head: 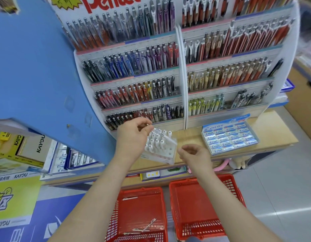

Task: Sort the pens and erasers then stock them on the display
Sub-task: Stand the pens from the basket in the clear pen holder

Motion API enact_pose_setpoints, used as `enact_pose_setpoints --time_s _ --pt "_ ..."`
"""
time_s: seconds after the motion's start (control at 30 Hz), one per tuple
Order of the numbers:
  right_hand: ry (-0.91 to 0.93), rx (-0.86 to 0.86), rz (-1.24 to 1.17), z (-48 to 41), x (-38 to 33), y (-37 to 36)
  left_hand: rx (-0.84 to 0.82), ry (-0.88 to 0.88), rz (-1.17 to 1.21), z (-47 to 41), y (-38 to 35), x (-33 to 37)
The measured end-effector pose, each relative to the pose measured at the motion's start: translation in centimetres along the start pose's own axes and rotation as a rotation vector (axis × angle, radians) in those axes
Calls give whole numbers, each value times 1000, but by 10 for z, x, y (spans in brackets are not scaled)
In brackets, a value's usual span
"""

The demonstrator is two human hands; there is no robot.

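A clear pen holder (166, 155) with several white pens standing in its holes sits on the wooden counter (189, 135). My left hand (133, 135) pinches a white pen (157, 131) at the holder's top left. My right hand (193, 154) hovers just right of the holder, fingers loosely curled, holding nothing. A box of blue-and-white Pilot erasers (229, 137) lies on the counter to the right. Below, the left red basket (140, 213) holds a few loose white pens; the right red basket (201, 206) looks bare.
A tall Pentel display rack (182, 70) filled with rows of pens rises behind the counter. A blue panel (34, 70) stands close on the left. Boxes of Pilot and Kayou goods (77, 159) sit lower left. Grey floor (282, 180) lies to the right.
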State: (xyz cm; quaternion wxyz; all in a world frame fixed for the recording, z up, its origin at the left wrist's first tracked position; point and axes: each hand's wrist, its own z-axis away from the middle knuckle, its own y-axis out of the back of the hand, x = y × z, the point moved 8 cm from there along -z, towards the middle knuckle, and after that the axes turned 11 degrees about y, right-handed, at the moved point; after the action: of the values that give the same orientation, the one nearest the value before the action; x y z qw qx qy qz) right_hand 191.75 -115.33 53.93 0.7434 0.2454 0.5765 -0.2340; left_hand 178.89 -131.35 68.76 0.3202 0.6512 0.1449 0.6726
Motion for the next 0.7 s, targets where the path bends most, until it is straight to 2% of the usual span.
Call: enact_pose_setpoints --time_s 0.1,0.23,0.5,0.7 --pt "-36 -33 73 -2 14 -12 2 -173 -192 5 -13 13" --pt "-71 -58 114 -1 19 -22 -3 -283 -374 6 -33 13" --pt "-59 -73 134 -4 18 -22 -86 -301 -505 6 -73 -3" --pt "-150 -63 -52 0 29 -23 -129 -288 -613 -4 -88 -2"
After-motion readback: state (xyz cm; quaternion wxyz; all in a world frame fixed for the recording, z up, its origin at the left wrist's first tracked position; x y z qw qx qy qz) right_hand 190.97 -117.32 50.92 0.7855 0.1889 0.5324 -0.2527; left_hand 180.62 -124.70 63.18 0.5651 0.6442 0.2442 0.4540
